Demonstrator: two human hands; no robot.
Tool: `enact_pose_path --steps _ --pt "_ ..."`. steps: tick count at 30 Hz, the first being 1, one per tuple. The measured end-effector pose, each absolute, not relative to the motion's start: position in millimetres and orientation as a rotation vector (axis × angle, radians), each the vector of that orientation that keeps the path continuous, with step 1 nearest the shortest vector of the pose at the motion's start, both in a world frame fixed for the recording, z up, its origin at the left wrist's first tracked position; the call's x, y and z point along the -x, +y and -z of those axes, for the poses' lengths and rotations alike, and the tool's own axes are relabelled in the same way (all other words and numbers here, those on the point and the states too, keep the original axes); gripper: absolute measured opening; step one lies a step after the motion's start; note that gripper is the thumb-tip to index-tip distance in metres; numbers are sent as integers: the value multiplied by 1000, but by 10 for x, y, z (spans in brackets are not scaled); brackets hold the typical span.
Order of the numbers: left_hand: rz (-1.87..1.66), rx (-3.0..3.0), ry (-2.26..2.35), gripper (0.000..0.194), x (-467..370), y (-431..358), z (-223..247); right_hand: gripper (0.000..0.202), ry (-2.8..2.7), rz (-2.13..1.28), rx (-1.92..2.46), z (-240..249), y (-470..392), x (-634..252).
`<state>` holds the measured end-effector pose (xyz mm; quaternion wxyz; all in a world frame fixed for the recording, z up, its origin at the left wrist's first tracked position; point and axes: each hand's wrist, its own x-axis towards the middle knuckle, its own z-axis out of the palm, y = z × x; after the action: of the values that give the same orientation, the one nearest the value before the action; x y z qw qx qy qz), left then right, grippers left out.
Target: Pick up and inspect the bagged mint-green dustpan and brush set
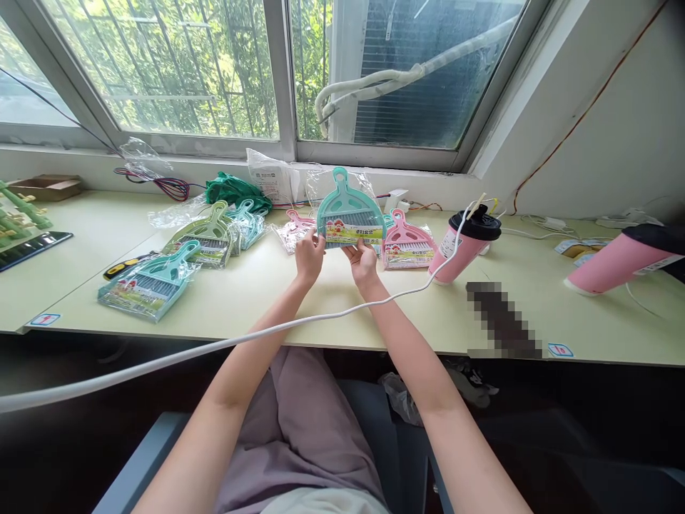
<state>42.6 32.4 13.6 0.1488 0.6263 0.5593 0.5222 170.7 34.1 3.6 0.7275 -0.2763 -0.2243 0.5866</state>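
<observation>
On the desk [267, 300] at the left, a teal set [147, 285] is lying flat in its bag, with a green set [206, 239] and a smaller teal one [247, 223] just behind it. A white cable [225, 343] is running across the desk in front of both arms.

The step in hand looks like checking or packing one dustpan set: the person is holding a teal dustpan [349, 210] upright above the desk, handle up, its label facing them. As a judgement, the next move calls for keeping an even grip on both lower corners so the pan does not tilt or slip in its clear wrap.

The left hand [309, 258] is gripping the pan's lower left corner, fingers curled closed on it. The right hand [362, 263] is pinching the lower right edge in the same way, thumb on the front.

To the right, a pink set [407, 246] is lying just beside the held pan, then a pink cup [465, 246] and, well apart, a pink dryer [621, 260].
</observation>
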Motion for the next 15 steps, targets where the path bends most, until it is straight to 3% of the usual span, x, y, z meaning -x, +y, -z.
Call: enact_pose_path --steps 15 --pt "-1367 -1930 1607 27 -449 273 -126 28 -439 -1215 617 10 354 -1741"
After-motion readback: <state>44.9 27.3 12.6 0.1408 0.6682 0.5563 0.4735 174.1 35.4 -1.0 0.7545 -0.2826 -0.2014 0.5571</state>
